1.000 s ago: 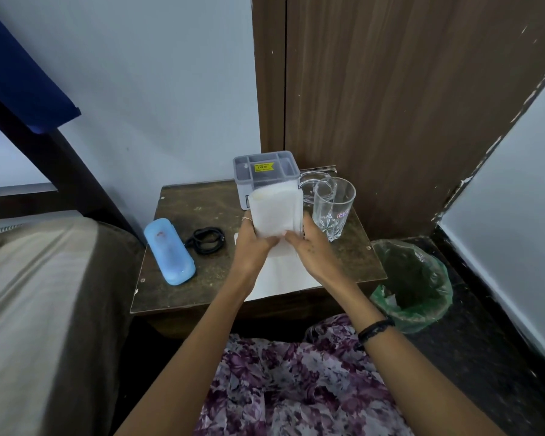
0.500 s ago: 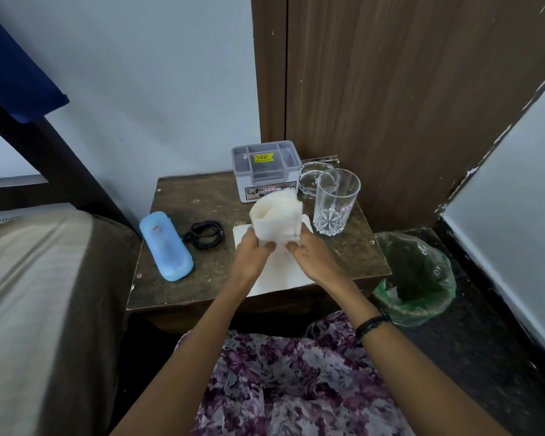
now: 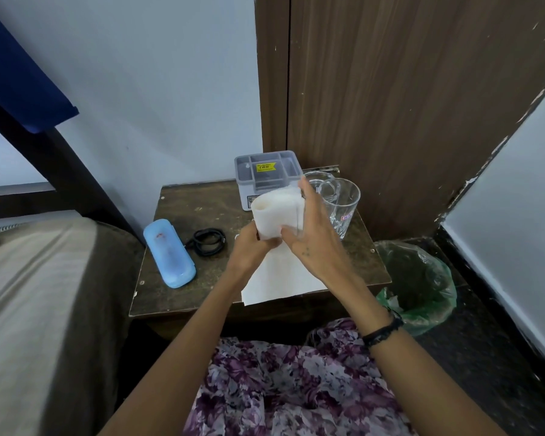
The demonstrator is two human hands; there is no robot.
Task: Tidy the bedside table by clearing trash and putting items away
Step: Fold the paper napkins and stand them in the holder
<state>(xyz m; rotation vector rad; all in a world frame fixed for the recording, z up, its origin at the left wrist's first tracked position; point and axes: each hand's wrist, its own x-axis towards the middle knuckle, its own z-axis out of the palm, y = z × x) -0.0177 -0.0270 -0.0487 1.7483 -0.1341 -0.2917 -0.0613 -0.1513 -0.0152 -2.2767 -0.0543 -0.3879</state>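
Right hand (image 3: 312, 237) has risen alongside the tissue (image 3: 277, 215).

Desk (image 3: 183, 202): dark brown, mottled, worn top. Rolled tissue (image 3: 277, 212): white, same as the flat sheet (image 3: 280, 278) beneath. Case (image 3: 169, 253), near left: pale blue with a faint red mark. Cable (image 3: 206, 241): black. Organiser box (image 3: 266, 171), far side: grey, with yellow label. Glass (image 3: 343, 206): clear, small red-and-white sticker. Bin liner (image 3: 422, 278), right: green. Garment (image 3: 296, 388): purple floral print. Wristband (image 3: 383, 332): black. Door (image 3: 406, 89): brown wood grain.

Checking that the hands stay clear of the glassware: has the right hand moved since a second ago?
Yes. The right hand has risen and now overlaps the glass mug.
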